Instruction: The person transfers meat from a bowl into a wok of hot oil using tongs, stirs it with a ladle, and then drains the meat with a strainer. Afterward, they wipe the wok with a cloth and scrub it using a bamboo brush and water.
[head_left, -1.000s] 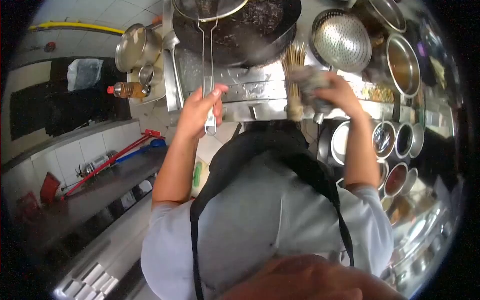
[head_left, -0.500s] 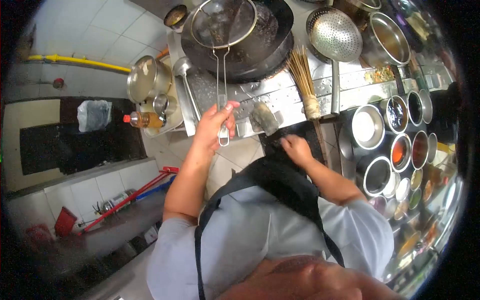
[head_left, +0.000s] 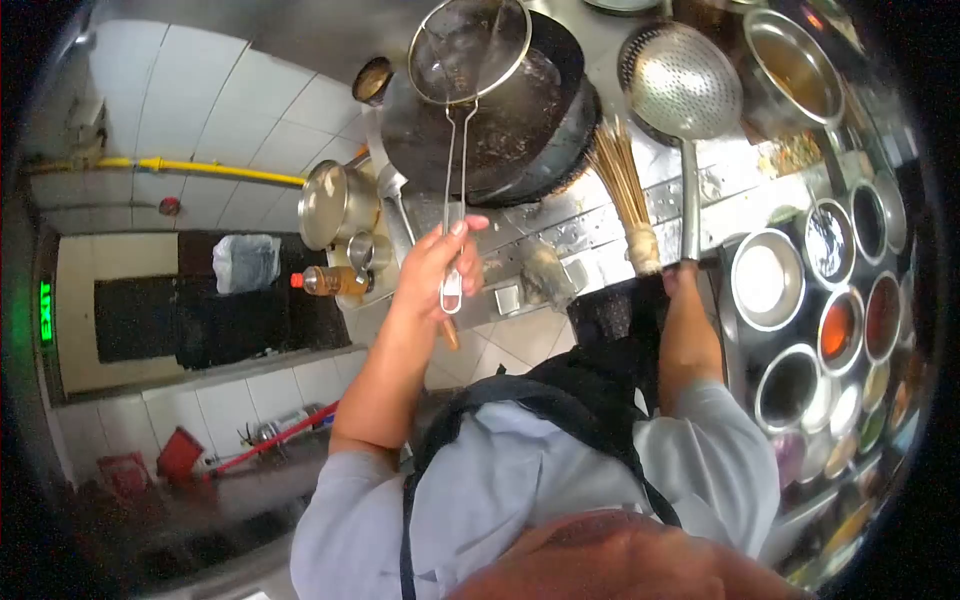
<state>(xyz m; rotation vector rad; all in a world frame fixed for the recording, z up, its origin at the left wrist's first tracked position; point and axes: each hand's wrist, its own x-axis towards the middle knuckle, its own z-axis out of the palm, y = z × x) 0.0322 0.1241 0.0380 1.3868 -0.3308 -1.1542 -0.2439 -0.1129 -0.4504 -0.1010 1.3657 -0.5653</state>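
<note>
My left hand (head_left: pixel 437 262) is closed around the wire handle of a round mesh strainer (head_left: pixel 470 55), which is held over a large dark wok (head_left: pixel 540 125). My right hand (head_left: pixel 682 279) is at the lower end of the long handle of a perforated skimmer (head_left: pixel 685 85). Its fingers are mostly hidden, so I cannot make out whether they grip the handle. Left of the skimmer handle, a bamboo wok brush (head_left: pixel 625 190) lies with its bound end toward me. A crumpled grey cloth (head_left: pixel 545 275) lies at the counter's front edge.
A ladle (head_left: pixel 395 190) lies left of the wok, near a metal pot (head_left: pixel 335 205) and an oil bottle (head_left: pixel 330 281) with a red cap. At right stand a saucepan (head_left: pixel 835 85) and several seasoning bowls, one of white powder (head_left: pixel 765 280).
My right hand has moved forward and right, from near my apron to the skimmer's handle end. My left hand still holds the strainer over the wok. The whole view has shifted slightly.
</note>
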